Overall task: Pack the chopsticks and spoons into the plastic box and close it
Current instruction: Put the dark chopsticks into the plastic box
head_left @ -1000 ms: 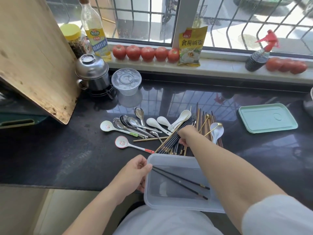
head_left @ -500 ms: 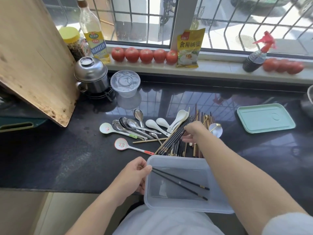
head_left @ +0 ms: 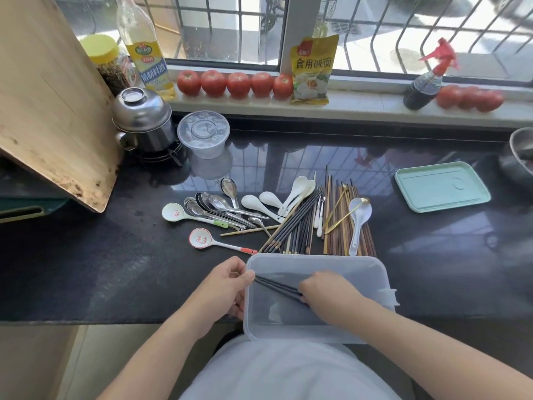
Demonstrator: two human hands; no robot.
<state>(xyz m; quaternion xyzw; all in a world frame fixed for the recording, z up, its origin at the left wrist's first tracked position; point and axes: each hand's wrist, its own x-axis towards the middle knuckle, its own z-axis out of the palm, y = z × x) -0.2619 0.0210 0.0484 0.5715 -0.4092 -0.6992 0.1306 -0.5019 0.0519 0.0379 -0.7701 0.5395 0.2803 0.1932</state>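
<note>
Plastic box point(head_left: 377, 272): at counter edge, lid off.
Left hand point(head_left: 222, 287): grips the box's left rim.
Right hand point(head_left: 326, 293): inside box, fingers curled round black chopsticks point(head_left: 277, 287).

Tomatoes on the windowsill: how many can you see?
8 at least. Five tomatoes sit in a row left of the yellow packet; about three more cluster right of the spray bottle, overlapping, so one may be hidden.
</note>
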